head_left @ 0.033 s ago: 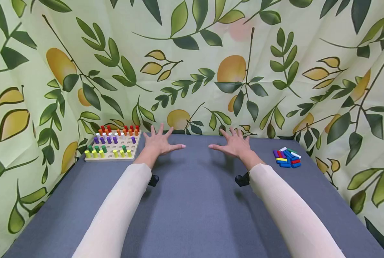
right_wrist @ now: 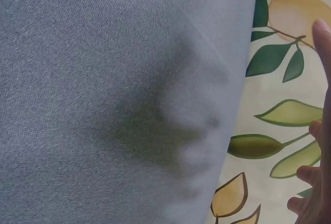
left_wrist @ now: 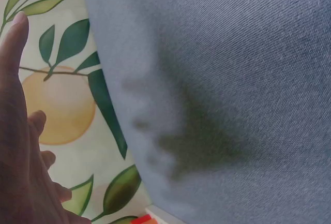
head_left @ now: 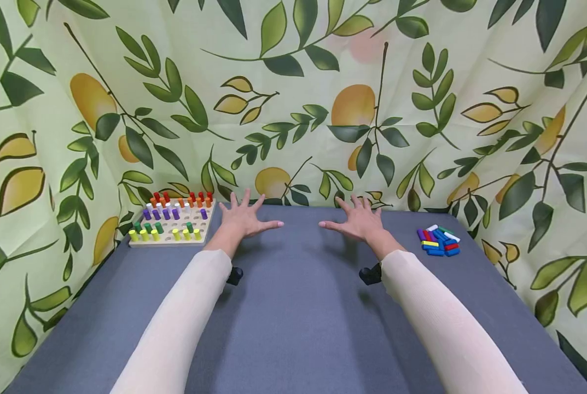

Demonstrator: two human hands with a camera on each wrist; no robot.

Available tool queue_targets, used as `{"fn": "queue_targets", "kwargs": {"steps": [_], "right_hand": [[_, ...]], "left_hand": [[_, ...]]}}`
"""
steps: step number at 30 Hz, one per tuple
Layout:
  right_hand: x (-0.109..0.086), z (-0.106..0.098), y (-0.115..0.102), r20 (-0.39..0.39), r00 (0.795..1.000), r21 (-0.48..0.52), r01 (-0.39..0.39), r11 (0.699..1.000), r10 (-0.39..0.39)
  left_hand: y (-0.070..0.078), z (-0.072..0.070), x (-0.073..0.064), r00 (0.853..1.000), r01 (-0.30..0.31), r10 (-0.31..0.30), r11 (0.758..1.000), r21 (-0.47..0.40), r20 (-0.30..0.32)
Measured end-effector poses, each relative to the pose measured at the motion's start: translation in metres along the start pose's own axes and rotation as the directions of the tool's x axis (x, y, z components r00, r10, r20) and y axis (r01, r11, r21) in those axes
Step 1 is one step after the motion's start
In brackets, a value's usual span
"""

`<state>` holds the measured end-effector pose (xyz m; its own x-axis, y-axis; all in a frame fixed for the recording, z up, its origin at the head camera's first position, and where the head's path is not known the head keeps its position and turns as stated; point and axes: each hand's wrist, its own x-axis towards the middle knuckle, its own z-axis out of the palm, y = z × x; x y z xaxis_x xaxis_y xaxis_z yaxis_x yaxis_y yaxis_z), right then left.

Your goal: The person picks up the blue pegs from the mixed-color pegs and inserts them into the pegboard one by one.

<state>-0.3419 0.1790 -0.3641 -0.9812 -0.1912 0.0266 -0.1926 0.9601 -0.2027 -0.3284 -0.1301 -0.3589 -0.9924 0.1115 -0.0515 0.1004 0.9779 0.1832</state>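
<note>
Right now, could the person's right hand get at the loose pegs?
Probably yes: the right hand is spread and holds nothing, and only bare tabletop shows between it and the loose pegs.

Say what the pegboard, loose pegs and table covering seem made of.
Pegboard: probably wood, matte; pale beige, no grain discernible. Loose pegs: painted wood or plastic, smooth-looking; solid colours leave it open. Table covering: woven fabric, matte; fine ribs show up close.

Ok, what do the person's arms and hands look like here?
The left hand and right hand wear no gloves, and no rings show. The left sleeve and right sleeve are long, plain and off-white. A small black device shows beside the left one, another beside the right.
</note>
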Motion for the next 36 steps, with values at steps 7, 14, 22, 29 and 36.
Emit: {"fn": "queue_targets", "kwargs": {"steps": [7, 14, 22, 29, 36], "right_hand": [[0.001, -0.002, -0.005, -0.001, 1.0, -0.019, 0.014, 1.0, -0.014], [0.013, 0.008, -0.024, -0.004, 0.998, 0.005, 0.068, 0.998, -0.068], [0.018, 0.029, -0.062, -0.045, 0.987, 0.203, 0.161, 0.966, -0.155], [0.023, 0.058, -0.108, -0.097, 0.978, 0.466, 0.209, 0.86, -0.185], [0.027, 0.095, -0.156, -0.087, 0.978, 0.667, 0.197, 0.719, -0.187]], "left_hand": [[0.0, 0.004, 0.0, 1.0, 0.013, -0.013, 1.0, -0.001, 0.006], [-0.02, 0.003, -0.004, 0.999, 0.036, -0.036, 0.999, -0.001, 0.014], [-0.07, 0.011, -0.025, 0.996, 0.006, -0.01, 0.999, -0.051, -0.087], [-0.126, 0.025, -0.057, 0.94, 0.082, -0.166, 0.958, -0.275, -0.298], [-0.179, 0.04, -0.086, 0.856, 0.225, -0.373, 0.892, -0.392, -0.358]]}}
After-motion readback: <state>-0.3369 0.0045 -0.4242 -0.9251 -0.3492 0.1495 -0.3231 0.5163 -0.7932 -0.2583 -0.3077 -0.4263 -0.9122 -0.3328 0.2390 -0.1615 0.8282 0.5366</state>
